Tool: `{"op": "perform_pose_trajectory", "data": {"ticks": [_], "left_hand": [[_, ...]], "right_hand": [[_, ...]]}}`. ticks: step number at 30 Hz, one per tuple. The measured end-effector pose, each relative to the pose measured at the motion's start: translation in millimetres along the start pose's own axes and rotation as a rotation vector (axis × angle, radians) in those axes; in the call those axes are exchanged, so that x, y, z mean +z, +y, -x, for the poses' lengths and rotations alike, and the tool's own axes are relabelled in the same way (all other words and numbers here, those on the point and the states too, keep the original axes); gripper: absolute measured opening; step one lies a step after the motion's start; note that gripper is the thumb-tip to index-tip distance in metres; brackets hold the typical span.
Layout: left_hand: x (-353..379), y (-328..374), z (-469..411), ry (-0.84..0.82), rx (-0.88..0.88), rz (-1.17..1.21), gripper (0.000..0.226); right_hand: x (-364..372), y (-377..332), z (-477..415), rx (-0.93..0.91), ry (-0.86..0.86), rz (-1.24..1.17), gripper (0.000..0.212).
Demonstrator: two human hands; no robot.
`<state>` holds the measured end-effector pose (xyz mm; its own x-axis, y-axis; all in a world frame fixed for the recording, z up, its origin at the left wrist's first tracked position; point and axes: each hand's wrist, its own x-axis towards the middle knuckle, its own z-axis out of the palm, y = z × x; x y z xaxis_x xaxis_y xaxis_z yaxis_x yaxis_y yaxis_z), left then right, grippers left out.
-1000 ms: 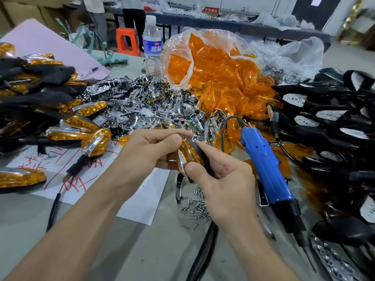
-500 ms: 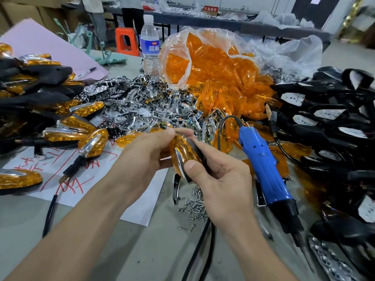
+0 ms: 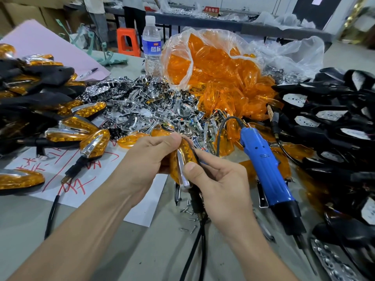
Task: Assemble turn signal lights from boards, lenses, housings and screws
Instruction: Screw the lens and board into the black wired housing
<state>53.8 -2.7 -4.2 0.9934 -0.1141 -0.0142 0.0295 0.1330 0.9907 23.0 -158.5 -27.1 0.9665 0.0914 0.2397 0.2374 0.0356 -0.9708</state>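
Observation:
Both hands hold one turn signal light (image 3: 183, 159), an amber lens with a chrome strip and a black housing behind it, its cable hanging down. My left hand (image 3: 146, 159) grips its upper left side. My right hand (image 3: 221, 187) pinches its lower right, thumb on the chrome strip. Loose screws (image 3: 189, 211) lie on the table just below. A blue electric screwdriver (image 3: 263, 167) lies to the right of my right hand. Behind are a heap of chrome boards (image 3: 146, 106), a bag of amber lenses (image 3: 215, 65) and black housings (image 3: 328, 122) at the right.
Finished lights (image 3: 40, 110) are stacked at the left, some on a white sheet (image 3: 85, 187) with red writing. A water bottle (image 3: 151, 43) stands behind the chrome heap. A pink board (image 3: 46, 43) and a marker (image 3: 88, 73) lie at the back left. People stand beyond the table.
Both hands have turned the light a little, so its chrome strip points down toward the screws. The cable now hangs straight below it.

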Motion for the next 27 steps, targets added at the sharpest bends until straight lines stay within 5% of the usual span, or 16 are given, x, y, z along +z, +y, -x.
{"op": "perform_pose_trajectory", "data": {"ticks": [10,14,18,22,27], "left_hand": [[5,-9,0,0.162,0.147,-0.254,0.041],[11,-14,5,-0.058,0.093,-0.243,0.046],[16,-19,11,-0.175,0.129,-0.312,0.064],[22,-19,10,-0.063,0.186,-0.462,0.081],[22,-13,11,0.032,0.357,-0.816,0.066]], "right_hand": [[-7,-5,-4,0.238,-0.148,-0.143,0.029],[-13,-4,-10,0.285,0.015,-0.564,0.047],[-14,-6,-16,0.24,0.046,-0.728,0.054],[-22,-4,-19,0.268,-0.071,-0.69,0.049],[-34,-4,-23,0.238,-0.07,-0.434,0.049]]}}
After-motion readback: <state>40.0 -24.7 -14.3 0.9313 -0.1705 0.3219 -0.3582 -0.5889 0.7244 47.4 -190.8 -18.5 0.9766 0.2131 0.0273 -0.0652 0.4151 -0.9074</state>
